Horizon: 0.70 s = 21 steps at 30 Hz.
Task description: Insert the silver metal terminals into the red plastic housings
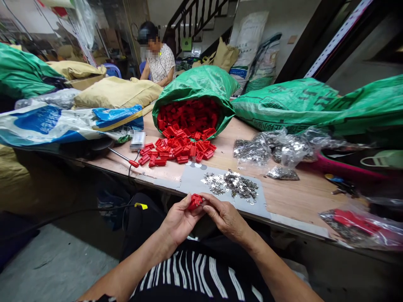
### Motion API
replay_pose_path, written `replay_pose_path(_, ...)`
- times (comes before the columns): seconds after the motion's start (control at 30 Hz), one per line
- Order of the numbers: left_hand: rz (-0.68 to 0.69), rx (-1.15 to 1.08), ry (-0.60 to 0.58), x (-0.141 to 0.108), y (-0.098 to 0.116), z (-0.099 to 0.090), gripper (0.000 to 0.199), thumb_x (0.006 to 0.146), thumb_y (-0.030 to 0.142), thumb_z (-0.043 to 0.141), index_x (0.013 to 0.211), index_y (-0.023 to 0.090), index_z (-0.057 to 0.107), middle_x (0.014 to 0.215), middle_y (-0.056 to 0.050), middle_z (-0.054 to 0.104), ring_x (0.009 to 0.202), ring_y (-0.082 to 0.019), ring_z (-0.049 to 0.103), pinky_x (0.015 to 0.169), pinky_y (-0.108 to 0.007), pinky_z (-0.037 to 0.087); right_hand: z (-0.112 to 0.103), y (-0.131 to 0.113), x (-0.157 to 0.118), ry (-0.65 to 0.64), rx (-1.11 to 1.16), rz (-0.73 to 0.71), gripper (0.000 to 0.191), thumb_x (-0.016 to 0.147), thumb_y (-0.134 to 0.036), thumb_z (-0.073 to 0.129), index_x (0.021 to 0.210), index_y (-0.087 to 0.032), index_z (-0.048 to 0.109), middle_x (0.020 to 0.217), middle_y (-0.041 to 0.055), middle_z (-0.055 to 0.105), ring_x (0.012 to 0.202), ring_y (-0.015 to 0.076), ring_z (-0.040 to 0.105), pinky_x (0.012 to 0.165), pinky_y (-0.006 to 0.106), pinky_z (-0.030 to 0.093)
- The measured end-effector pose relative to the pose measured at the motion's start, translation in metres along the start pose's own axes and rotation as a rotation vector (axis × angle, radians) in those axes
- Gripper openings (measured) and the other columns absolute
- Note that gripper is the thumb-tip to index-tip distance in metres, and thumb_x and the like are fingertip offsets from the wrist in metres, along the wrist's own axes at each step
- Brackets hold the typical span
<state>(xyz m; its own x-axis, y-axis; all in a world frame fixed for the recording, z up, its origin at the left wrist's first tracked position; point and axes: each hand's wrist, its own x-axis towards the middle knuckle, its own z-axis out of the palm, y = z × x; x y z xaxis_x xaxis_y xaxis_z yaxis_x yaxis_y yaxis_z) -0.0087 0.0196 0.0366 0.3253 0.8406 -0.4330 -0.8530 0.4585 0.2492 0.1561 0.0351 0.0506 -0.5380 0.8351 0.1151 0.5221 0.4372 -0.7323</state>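
A red plastic piece (pixel 195 201) is held in my left hand (pixel 181 219), in front of the table's near edge. My right hand (pixel 228 219) meets it from the right, thumb and forefinger pinched at the piece's right side; whatever small part they hold is too small to make out. Beyond my hands, small metal parts (pixel 241 186) lie in a pile on a grey sheet (pixel 192 181). Farther back, loose red pieces (pixel 182 149) spill from the mouth of a green sack (pixel 204 82).
Clear bags of metal parts (pixel 289 149) lie right of the grey sheet, another bag (pixel 362 226) at the near right. A red-handled tool (pixel 126 158) lies left. Green sacks (pixel 283 102) and tan sacks (pixel 116 91) line the back. A person (pixel 157 63) sits beyond.
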Motion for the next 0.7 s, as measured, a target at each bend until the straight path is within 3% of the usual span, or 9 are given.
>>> replay_pose_path(0.23,0.017,-0.029,0.010,0.000,-0.003,0.002,0.027,0.095,0.021,0.044,0.087,0.006,0.066,0.086,-0.011,0.072,0.081,-0.017,0.070,0.089,-0.034,0.054,0.008,0.004,0.001,0.070,-0.083,0.023,0.034,0.097,-0.035,0.038,0.126,-0.025,0.054,0.117,0.0067,0.067,0.097,0.0226,0.067,0.082,0.032,0.049)
replay_pose_path(0.47,0.045,0.008,-0.019,0.002,-0.009,-0.003,0.024,0.094,0.021,0.047,0.090,0.006,0.065,0.091,-0.013,0.072,0.087,-0.021,0.070,0.095,-0.041,0.051,0.010,0.009,0.005,0.145,0.222,0.042,0.036,0.098,-0.041,0.035,0.104,-0.021,0.065,0.081,0.0025,0.067,0.071,0.0154,0.062,0.068,0.024,0.048)
replay_pose_path(0.57,0.067,0.039,-0.007,0.004,-0.010,-0.007,0.018,0.091,0.022,0.053,0.089,0.009,0.065,0.088,-0.009,0.072,0.082,-0.017,0.070,0.090,-0.036,0.053,0.012,0.008,0.004,0.121,0.226,0.064,0.031,0.095,-0.042,0.042,0.104,-0.021,0.063,0.082,0.0021,0.066,0.072,0.0155,0.059,0.067,0.024,0.046)
replay_pose_path(0.7,0.081,0.063,0.022,0.005,-0.012,-0.009,0.013,0.089,0.021,0.057,0.086,0.011,0.064,0.086,-0.008,0.070,0.076,-0.014,0.068,0.076,-0.026,0.055,0.019,0.009,0.002,0.109,0.194,0.143,0.029,0.084,-0.042,0.061,0.103,-0.021,0.060,0.065,-0.0035,0.056,0.052,0.0106,0.044,0.052,0.022,0.038)
